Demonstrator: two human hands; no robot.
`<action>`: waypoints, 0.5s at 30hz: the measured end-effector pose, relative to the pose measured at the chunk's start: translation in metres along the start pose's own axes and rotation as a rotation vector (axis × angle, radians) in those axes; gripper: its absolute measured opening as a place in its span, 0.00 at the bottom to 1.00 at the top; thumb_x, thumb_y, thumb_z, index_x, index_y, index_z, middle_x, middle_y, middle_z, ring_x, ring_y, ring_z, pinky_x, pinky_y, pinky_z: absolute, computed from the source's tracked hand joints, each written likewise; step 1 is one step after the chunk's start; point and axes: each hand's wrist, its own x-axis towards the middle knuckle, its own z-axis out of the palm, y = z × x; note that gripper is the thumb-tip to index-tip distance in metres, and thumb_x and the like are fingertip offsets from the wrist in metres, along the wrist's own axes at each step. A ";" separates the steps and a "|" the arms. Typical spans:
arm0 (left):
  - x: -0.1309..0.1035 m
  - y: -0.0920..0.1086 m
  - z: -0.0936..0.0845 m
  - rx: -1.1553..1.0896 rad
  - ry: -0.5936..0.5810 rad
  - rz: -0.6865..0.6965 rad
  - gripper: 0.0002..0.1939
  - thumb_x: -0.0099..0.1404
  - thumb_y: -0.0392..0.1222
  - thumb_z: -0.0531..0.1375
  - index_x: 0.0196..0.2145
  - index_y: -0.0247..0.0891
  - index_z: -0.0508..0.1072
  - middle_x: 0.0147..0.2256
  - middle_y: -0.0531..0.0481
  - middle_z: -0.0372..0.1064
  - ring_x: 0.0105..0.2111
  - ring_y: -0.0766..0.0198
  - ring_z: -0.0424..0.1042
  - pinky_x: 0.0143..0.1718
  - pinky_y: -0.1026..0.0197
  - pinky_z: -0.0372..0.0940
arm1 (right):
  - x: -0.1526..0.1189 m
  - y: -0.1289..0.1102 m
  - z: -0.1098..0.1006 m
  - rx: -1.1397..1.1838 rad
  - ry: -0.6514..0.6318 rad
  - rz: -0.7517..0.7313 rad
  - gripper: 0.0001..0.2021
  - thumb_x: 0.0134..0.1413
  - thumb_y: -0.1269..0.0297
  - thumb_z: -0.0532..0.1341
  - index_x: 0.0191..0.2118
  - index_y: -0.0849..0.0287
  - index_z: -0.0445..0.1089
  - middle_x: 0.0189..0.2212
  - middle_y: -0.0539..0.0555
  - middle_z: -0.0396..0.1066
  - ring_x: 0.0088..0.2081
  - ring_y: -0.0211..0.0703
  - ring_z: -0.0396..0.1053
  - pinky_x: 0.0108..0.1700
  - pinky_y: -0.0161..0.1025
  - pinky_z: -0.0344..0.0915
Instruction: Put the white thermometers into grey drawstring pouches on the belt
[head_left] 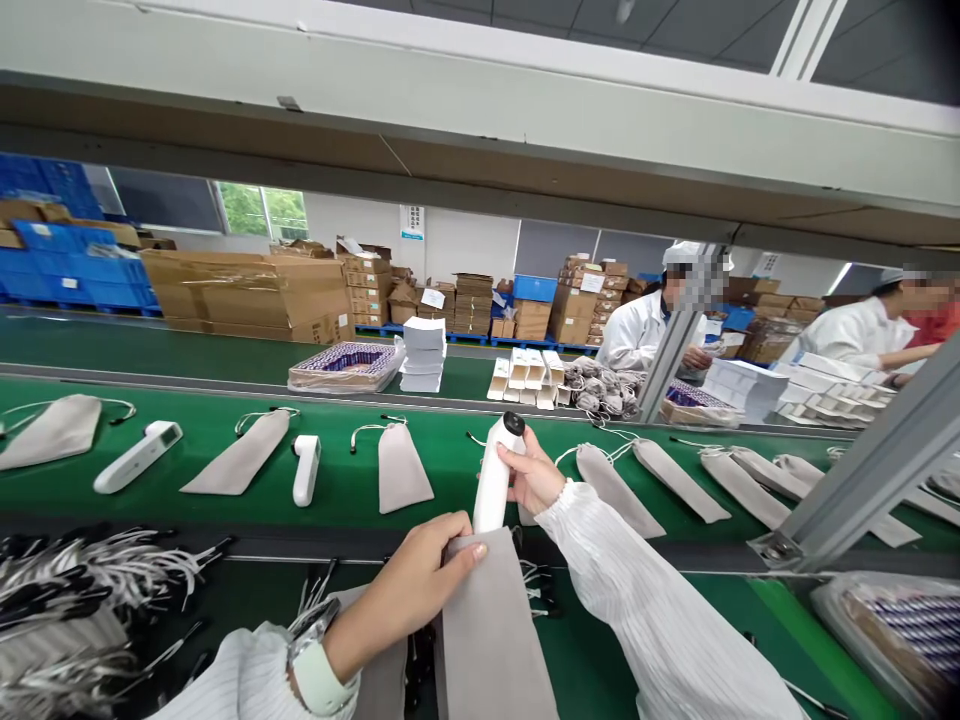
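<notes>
My right hand (pixel 534 472) is closed around the upper part of a white handheld device (pixel 492 490) with a black round end, shaped like a forehead thermometer. Its lower end meets the mouth of a grey drawstring pouch (pixel 495 630); how far inside it reaches is hidden. My left hand (pixel 439 565) pinches the pouch's top edge, thumb in front. On the green belt beyond, a thermometer with a small display (pixel 139 457) and a second thermometer (pixel 306 470) lie between grey pouches, one of them a pouch (pixel 403 467) just left of my hands.
Piled pouches with white cords (pixel 67 610) lie at the lower left. A slanted metal post (pixel 862 470) stands on the right, under an overhead shelf (pixel 450 110). Across the line are white boxes (pixel 527 375), a paper stack (pixel 424 355) and two co-workers in white (pixel 634 330).
</notes>
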 end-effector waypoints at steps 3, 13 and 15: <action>0.001 0.000 0.001 -0.020 0.126 0.040 0.13 0.62 0.47 0.46 0.24 0.38 0.56 0.26 0.55 0.53 0.26 0.68 0.56 0.27 0.67 0.53 | -0.004 0.005 0.004 -0.082 -0.093 0.122 0.21 0.41 0.52 0.60 0.40 0.52 0.55 0.24 0.47 0.65 0.26 0.38 0.68 0.28 0.38 0.64; 0.002 -0.002 -0.001 -0.056 0.251 0.077 0.13 0.62 0.46 0.47 0.24 0.38 0.61 0.30 0.53 0.52 0.28 0.67 0.58 0.29 0.65 0.56 | -0.013 0.013 0.008 -0.625 -0.296 0.246 0.26 0.41 0.40 0.52 0.26 0.63 0.67 0.15 0.47 0.59 0.13 0.27 0.52 0.11 0.26 0.48; 0.003 -0.002 0.001 -0.060 0.264 0.061 0.13 0.62 0.47 0.48 0.24 0.38 0.61 0.30 0.53 0.52 0.28 0.67 0.58 0.28 0.65 0.55 | -0.013 0.014 0.006 -0.707 -0.298 0.237 0.28 0.41 0.39 0.51 0.25 0.64 0.68 0.14 0.47 0.58 0.13 0.27 0.51 0.11 0.26 0.47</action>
